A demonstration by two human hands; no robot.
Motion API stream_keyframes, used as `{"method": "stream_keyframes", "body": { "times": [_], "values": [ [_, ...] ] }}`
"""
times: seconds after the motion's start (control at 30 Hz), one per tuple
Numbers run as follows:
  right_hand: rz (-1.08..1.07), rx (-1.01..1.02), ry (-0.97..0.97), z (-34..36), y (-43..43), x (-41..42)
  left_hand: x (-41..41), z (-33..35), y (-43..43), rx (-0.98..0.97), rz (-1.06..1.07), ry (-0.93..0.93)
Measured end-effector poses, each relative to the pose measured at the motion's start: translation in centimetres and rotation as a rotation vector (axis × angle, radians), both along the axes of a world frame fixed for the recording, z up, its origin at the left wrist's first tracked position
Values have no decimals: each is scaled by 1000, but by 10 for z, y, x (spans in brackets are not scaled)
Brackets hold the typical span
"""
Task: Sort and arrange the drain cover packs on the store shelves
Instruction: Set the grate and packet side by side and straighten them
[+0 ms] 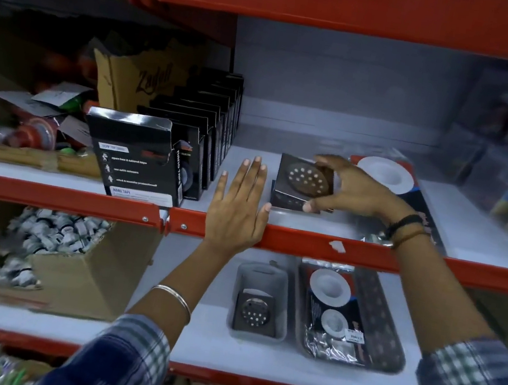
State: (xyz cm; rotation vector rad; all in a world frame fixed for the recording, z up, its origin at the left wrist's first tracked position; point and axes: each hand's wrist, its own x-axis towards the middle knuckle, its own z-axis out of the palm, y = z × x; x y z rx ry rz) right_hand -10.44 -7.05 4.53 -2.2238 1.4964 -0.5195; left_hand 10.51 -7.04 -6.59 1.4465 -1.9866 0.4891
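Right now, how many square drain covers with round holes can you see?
2: one square drain cover on the upper shelf in the right hand; another in a grey tray below. Others may be hidden underneath.

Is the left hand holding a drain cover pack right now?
No. The left hand is open and flat over the red shelf edge, holding nothing; the right hand grips the square drain cover pack.

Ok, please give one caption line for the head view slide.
Right hand grips square drain cover pack on upper shelf; left hand open beside it.
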Motion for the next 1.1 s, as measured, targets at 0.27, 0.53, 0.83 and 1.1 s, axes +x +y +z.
{"method": "stream_keyframes", "body": {
  "times": [0.27, 0.53, 0.83, 1.1],
  "values": [
    [180, 342, -30, -63, 123, -14, -5, -3, 6, 4, 9, 43],
    [35, 385, 164, -206, 45, 20, -6, -12, -5, -56, 37, 37],
    [38, 402, 511, -286, -23, 58, -4, -18, -9, -171, 53, 31],
    [-20, 310, 494, -272, -4, 58, -5, -17, -8, -166, 68, 37]
  ]
}}
